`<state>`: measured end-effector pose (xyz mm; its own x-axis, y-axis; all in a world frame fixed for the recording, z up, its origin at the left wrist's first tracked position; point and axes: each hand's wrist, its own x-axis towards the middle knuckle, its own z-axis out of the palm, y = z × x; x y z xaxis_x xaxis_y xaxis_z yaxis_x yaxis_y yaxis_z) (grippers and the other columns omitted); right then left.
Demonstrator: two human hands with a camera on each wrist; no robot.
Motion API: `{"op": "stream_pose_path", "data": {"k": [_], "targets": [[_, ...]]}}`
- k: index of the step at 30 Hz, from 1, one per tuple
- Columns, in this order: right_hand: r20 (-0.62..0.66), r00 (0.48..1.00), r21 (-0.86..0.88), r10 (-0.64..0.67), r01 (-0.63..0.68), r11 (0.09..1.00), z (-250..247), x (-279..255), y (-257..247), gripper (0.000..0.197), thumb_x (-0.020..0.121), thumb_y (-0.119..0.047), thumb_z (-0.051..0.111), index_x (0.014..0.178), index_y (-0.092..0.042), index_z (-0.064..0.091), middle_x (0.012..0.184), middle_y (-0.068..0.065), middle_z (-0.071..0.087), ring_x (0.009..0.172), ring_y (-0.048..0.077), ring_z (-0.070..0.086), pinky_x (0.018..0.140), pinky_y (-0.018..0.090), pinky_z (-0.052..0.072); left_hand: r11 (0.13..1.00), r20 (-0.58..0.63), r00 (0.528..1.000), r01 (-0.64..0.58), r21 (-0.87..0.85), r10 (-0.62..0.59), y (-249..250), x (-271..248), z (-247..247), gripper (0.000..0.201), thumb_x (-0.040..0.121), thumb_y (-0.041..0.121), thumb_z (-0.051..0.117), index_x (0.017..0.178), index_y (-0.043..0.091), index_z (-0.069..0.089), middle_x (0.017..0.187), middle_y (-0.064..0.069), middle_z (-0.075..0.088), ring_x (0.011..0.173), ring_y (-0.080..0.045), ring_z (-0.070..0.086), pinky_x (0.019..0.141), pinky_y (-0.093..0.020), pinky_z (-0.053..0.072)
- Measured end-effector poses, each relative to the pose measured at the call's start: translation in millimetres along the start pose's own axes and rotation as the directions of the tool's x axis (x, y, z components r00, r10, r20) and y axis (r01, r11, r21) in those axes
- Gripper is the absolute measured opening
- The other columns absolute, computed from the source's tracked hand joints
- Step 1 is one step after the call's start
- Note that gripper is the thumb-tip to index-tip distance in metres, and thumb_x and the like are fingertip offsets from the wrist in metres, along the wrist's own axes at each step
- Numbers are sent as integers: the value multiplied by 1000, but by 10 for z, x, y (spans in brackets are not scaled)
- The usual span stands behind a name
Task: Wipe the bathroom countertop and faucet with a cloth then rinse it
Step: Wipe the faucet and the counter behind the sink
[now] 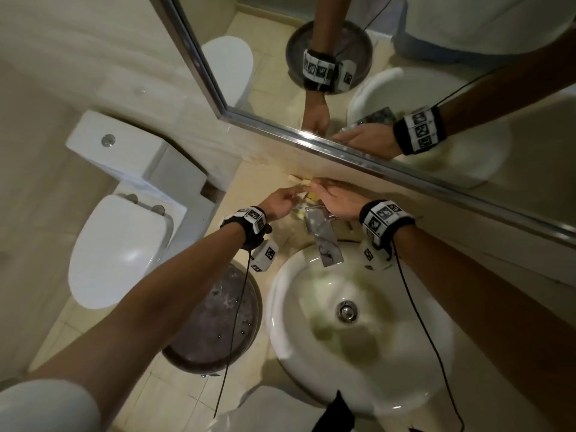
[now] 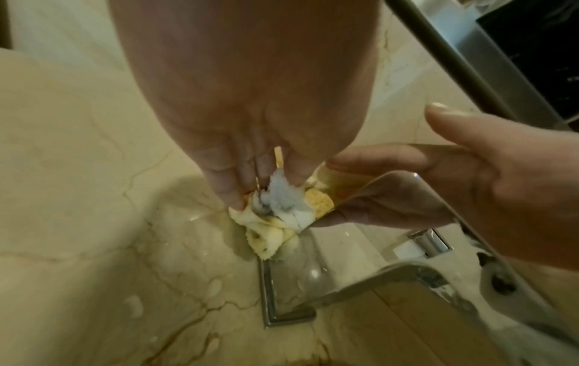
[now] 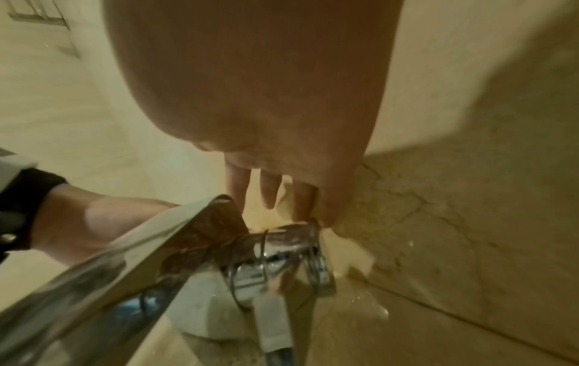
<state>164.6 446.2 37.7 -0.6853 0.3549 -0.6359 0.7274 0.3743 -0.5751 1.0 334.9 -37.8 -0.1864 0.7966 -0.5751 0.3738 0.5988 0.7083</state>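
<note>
A crumpled yellow and white cloth [image 1: 300, 180] [image 2: 288, 205] [image 3: 360, 258] lies on the beige marble countertop [image 1: 249, 194] [image 2: 94, 222] behind the chrome faucet [image 1: 324, 241] [image 2: 344, 279] [image 3: 156, 247], close to the wall. My left hand [image 1: 282, 201] [image 2: 266, 188] pinches one end of the cloth with curled fingers. From the other side of the faucet, my right hand [image 1: 335, 199] [image 2: 391, 193] [image 3: 272, 198] lays straight, spread fingers on the cloth, thumb lifted away. Water drops sit on the counter near the faucet's base.
The white round sink [image 1: 280, 307] with its drain [image 1: 346, 311] lies below the faucet. A mirror [image 1: 405, 73] hangs just above the hands. To the left are a toilet [image 1: 121, 254] and a dark metal basin [image 1: 215, 316] on the floor. Wrist cables hang over the sink.
</note>
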Motion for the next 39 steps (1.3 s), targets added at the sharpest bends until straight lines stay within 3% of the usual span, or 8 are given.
{"op": "stream_pose_path", "data": {"k": [5, 11, 16, 21, 24, 31, 34, 39], "targets": [[52, 991, -32, 122, -120, 992, -86, 36, -123, 71, 105, -59, 7, 157, -20, 35, 165, 12, 28, 150, 28, 29, 120, 40, 18, 991, -5, 1000, 8, 136, -7, 67, 150, -38, 41, 104, 26, 45, 144, 30, 50, 146, -3, 52, 129, -24, 51, 108, -32, 38], [62, 980, -110, 191, -184, 977, -52, 171, -51, 84, 100, -68, 4, 157, -13, 33, 164, 16, 27, 152, 30, 26, 123, 47, 14, 948, 27, 998, -63, 311, 57, 176, 295, -4, 32, 104, 26, 46, 132, 19, 59, 132, -5, 58, 113, -23, 55, 93, -30, 41], [123, 966, -83, 229, -219, 972, -52, 167, 91, 96, 91, -79, -2, 156, -21, 38, 161, 16, 34, 148, 31, 34, 119, 48, 21, 934, 80, 988, -151, 324, 132, 262, 419, 30, 29, 97, 14, 55, 123, 17, 68, 127, -7, 63, 110, -27, 61, 97, -42, 51], [114, 966, 8, 233, -235, 972, -44, 95, 140, 91, 93, -78, -2, 157, -26, 36, 166, 11, 27, 151, 30, 27, 121, 48, 14, 963, -138, 954, -257, 83, 267, 115, 250, -53, 31, 91, -1, 60, 112, 15, 75, 116, -1, 72, 105, -18, 68, 95, -30, 53], [91, 972, 38, 215, -219, 975, 11, 111, 211, 88, 93, -80, 6, 162, -28, 20, 170, 6, 13, 156, 26, 15, 124, 45, 4, 975, -229, 948, -205, 83, 219, -11, 154, -77, 30, 92, 2, 59, 109, 19, 77, 112, 0, 74, 103, -18, 69, 97, -33, 54], [42, 962, 33, 271, -273, 962, 67, 189, 367, 99, 91, -82, 7, 162, -15, 17, 169, 12, 15, 155, 28, 17, 126, 46, 7, 999, -97, 994, -38, 30, 41, 62, 138, 87, 37, 94, 14, 54, 123, 30, 70, 131, 4, 65, 119, -15, 57, 108, -27, 40], [30, 959, 22, 282, -283, 959, 16, 74, 351, 85, 99, -71, 8, 162, -15, 15, 169, 12, 11, 156, 28, 13, 124, 43, 3, 994, -84, 992, -93, -51, 89, 180, 199, 120, 28, 98, 13, 58, 124, 16, 69, 122, 4, 65, 109, -10, 56, 93, -9, 40], [30, 955, 164, 296, -297, 941, -41, 77, 450, 80, 101, -69, 11, 162, -17, 20, 169, 10, 16, 155, 27, 16, 124, 40, 4, 981, 40, 989, -148, 122, 145, 232, 317, 86, 26, 99, 7, 57, 121, 6, 70, 131, -9, 62, 117, -20, 57, 107, -31, 42]]}}
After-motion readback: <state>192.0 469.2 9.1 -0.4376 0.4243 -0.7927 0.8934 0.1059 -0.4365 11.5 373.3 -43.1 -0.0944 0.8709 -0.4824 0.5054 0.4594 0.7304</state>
